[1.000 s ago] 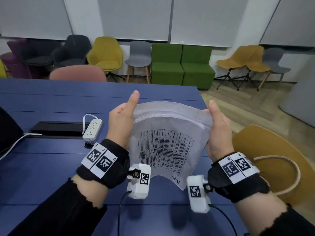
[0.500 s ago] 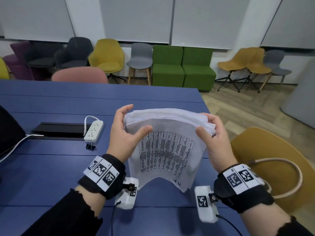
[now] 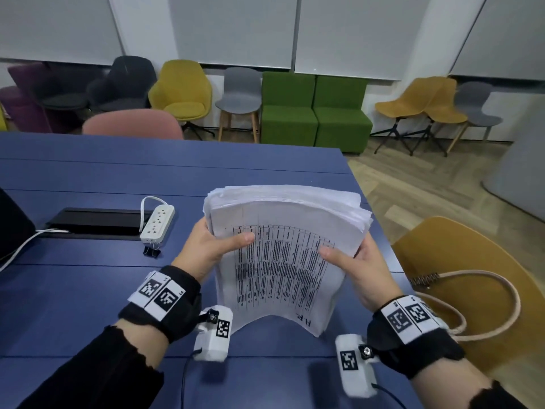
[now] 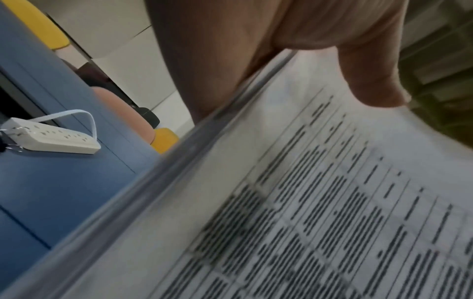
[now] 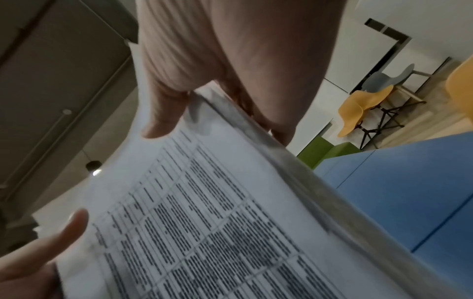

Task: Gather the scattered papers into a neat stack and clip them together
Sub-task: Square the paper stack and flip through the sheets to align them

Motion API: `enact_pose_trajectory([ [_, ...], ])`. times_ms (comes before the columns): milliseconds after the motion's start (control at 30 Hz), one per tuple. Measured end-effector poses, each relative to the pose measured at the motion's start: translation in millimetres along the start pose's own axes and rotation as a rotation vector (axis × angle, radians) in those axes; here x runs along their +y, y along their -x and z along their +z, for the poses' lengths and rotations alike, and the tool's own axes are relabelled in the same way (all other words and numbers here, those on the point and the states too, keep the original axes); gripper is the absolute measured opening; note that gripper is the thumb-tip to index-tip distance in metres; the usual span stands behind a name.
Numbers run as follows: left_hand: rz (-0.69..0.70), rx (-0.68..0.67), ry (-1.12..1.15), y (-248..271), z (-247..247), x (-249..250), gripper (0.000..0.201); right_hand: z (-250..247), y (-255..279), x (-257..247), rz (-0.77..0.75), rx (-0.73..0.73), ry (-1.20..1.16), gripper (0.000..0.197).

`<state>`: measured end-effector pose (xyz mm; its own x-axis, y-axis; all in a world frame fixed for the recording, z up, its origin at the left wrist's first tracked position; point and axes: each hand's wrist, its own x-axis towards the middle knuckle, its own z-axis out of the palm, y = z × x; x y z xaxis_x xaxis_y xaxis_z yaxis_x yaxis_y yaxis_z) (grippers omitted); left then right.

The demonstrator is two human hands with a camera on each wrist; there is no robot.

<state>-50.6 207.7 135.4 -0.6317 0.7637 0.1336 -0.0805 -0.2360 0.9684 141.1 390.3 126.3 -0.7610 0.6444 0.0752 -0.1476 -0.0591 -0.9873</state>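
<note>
A thick stack of white papers (image 3: 283,255) with a printed table on its top sheet is held upright above the blue table (image 3: 88,290), bowed toward me. My left hand (image 3: 212,246) grips its left edge, thumb across the front and fingers behind. At the right edge my right hand (image 3: 359,267) grips the same way. Up close, the left wrist view shows the papers (image 4: 320,202) under the left thumb (image 4: 371,81); the right wrist view shows the papers (image 5: 217,222) under the right thumb (image 5: 163,113). A black binder clip (image 3: 152,250) lies on the table left of the stack.
A white power strip (image 3: 157,219) lies beside the binder clip, next to a black cable tray (image 3: 94,221). A yellow chair (image 3: 460,290) with a cream bag strap stands at the table's right edge. More chairs and a green sofa (image 3: 312,113) line the far wall.
Both hands slid from the stack's top corners down to its side edges, thumbs now across the front sheet. The stack rose higher and its top edges fanned out.
</note>
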Motion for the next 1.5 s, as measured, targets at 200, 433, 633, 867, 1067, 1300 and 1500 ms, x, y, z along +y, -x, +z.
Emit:
enact_pose_trajectory([
  [200, -0.021, 0.124, -0.003, -4.8, 7.4, -10.1, 0.030, 15.6, -13.0, -1.8, -0.060, 0.127, 0.068, 0.033],
  [433, -0.140, 0.016, -0.039, 6.1, -7.2, -31.9, 0.066, 1.1, -5.4, 12.4, 0.036, 0.028, 0.067, 0.046],
  [633, -0.374, 0.226, -0.093, 7.7, -21.0, -85.0, 0.092, -3.9, 3.8, 66.1, 0.210, -0.019, 0.283, 0.032],
  [867, -0.276, 0.161, 0.050, 8.5, -15.9, -63.2, 0.042, -7.5, 9.9, 54.9, 0.135, 0.043, 0.544, 0.011],
  [1067, -0.050, 0.109, -0.005, -2.8, -60.2, -8.0, 0.072, -20.4, -6.8, -6.0, -0.077, -0.139, 1.142, 0.008],
  [1300, -0.064, -0.073, -0.310, 10.2, -43.2, 3.8, 0.030, 10.7, -21.7, -42.1, -0.129, -0.312, 1.536, 0.003],
  [1500, -0.136, 0.169, -0.156, 24.2, -61.8, -9.4, 0.033, -12.0, -23.9, -49.5, 0.077, -0.119, 1.434, 0.037],
])
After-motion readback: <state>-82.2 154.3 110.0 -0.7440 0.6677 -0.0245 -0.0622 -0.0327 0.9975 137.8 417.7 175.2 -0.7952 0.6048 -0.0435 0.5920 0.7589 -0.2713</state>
